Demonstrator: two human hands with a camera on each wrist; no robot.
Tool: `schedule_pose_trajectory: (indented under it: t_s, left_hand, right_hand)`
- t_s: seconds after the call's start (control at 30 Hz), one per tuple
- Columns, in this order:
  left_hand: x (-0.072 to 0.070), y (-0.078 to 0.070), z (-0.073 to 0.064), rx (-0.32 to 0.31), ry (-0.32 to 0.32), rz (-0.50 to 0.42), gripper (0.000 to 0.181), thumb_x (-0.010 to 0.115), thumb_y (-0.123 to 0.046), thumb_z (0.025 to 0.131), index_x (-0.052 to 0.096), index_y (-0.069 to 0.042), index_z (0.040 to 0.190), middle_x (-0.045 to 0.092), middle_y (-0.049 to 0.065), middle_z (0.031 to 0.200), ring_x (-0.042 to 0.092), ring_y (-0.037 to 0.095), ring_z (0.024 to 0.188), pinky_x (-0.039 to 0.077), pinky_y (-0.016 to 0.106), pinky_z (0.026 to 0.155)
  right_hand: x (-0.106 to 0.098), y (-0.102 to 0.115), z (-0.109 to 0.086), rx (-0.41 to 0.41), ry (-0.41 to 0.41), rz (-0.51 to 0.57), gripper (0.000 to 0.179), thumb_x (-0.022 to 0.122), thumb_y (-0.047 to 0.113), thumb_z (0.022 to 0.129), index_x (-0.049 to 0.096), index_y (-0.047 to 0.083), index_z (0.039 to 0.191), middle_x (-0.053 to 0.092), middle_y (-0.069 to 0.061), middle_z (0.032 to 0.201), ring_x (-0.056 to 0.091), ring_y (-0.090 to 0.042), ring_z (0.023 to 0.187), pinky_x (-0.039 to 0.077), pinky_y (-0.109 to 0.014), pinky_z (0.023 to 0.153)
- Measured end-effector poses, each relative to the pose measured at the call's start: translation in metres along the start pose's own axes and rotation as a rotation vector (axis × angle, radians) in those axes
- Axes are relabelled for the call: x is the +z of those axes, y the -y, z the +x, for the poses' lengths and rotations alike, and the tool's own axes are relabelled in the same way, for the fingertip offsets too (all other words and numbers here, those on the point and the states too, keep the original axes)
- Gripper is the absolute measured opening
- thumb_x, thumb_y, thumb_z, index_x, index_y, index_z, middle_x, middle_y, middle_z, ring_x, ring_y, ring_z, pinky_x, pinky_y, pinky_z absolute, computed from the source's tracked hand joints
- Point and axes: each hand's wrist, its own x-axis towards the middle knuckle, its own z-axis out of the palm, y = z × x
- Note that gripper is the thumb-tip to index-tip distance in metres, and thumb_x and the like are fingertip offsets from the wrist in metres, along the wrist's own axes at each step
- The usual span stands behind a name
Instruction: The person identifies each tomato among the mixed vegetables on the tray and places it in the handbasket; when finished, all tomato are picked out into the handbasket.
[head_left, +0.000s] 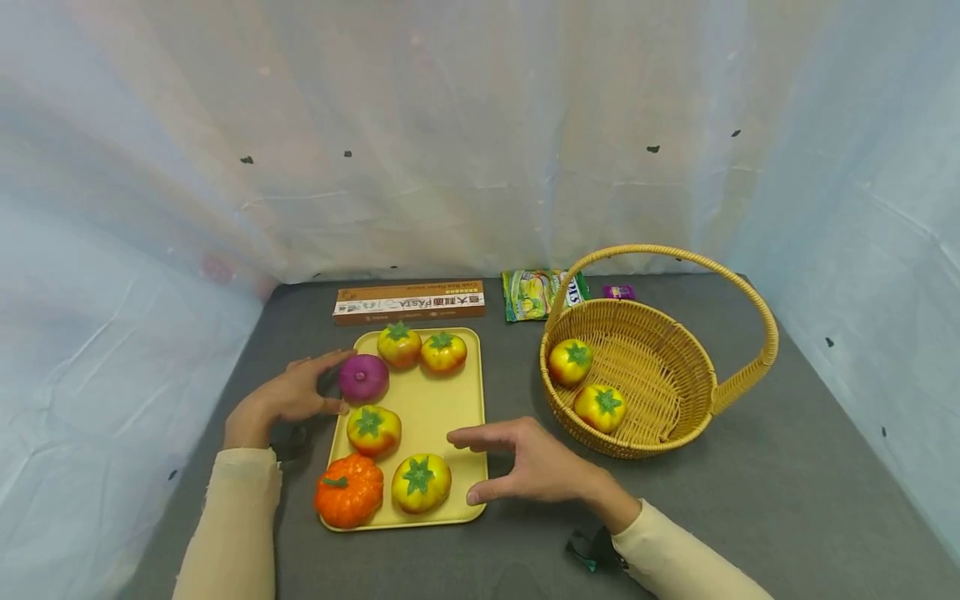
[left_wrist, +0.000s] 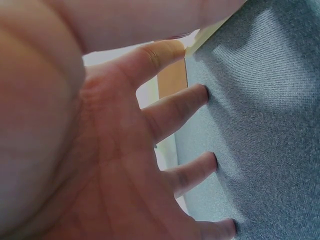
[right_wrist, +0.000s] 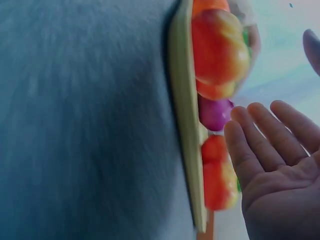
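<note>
A yellow tray holds a purple onion, an orange pumpkin and several yellow-red, tomato-like fruits with green star-shaped tops. At the tray's left edge, beside the onion, is my left hand; its fingers are spread, and in the left wrist view the fingertips reach down to the grey tabletop. My right hand hovers by the tray's right edge with thumb and fingers apart and nothing held. The right wrist view shows its straight fingers near the tray's side.
To the right stands a wicker basket with a tall handle and two more tomato-like fruits inside. Behind the tray lies a pasta box. A green packet and a small purple packet lie behind the basket.
</note>
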Motion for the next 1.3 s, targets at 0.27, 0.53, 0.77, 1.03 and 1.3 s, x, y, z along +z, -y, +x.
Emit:
schedule_pose_trajectory:
  t_s: [0.27,0.53,0.77,1.03,1.3]
  left_hand:
    - [0.000,-0.001,0.001,0.004,0.000,-0.003,0.098,0.090,-0.033,0.090,0.038,-0.012,0.170,0.039,0.034,0.169,0.025,0.070,0.152,0.027,0.090,0.115]
    - [0.001,0.001,0.001,-0.006,0.000,0.005,0.098,0.091,-0.032,0.090,0.039,-0.013,0.170,0.039,0.034,0.169,0.026,0.068,0.152,0.028,0.090,0.114]
    - [0.001,0.000,0.000,-0.006,0.001,0.000,0.097,0.090,-0.032,0.089,0.039,-0.013,0.170,0.041,0.034,0.168,0.027,0.068,0.152,0.029,0.090,0.114]
    - [0.000,-0.001,0.001,0.004,-0.001,0.009,0.097,0.091,-0.033,0.089,0.039,-0.012,0.169,0.042,0.034,0.167,0.029,0.068,0.151,0.030,0.089,0.115]
    - [0.000,0.000,0.000,0.003,0.000,0.004,0.097,0.091,-0.033,0.089,0.040,-0.012,0.169,0.041,0.035,0.168,0.030,0.068,0.150,0.030,0.089,0.114]
  right_hand:
    - [0.019,-0.009,0.021,0.026,0.028,-0.036,0.067,0.088,0.035,0.095,0.063,0.015,0.155,0.069,-0.001,0.153,0.067,-0.011,0.137,0.052,-0.034,0.119]
    - [0.029,-0.008,0.032,0.013,0.073,-0.039,0.057,0.088,0.028,0.096,0.068,0.024,0.149,0.069,0.010,0.149,0.067,-0.001,0.131,0.054,-0.026,0.114]
    - [0.029,-0.006,0.029,0.023,0.035,0.022,0.052,0.088,0.020,0.095,0.071,0.017,0.144,0.074,0.003,0.143,0.072,-0.006,0.124,0.059,-0.031,0.110]
    - [0.002,0.000,-0.002,0.060,-0.025,0.086,0.051,0.085,0.020,0.098,0.070,0.018,0.146,0.071,-0.002,0.147,0.071,-0.019,0.132,0.059,-0.036,0.110]
    - [-0.040,0.015,-0.056,0.077,-0.103,0.070,0.050,0.081,0.016,0.101,0.068,0.022,0.149,0.070,-0.001,0.149,0.071,-0.021,0.132,0.060,-0.035,0.109]
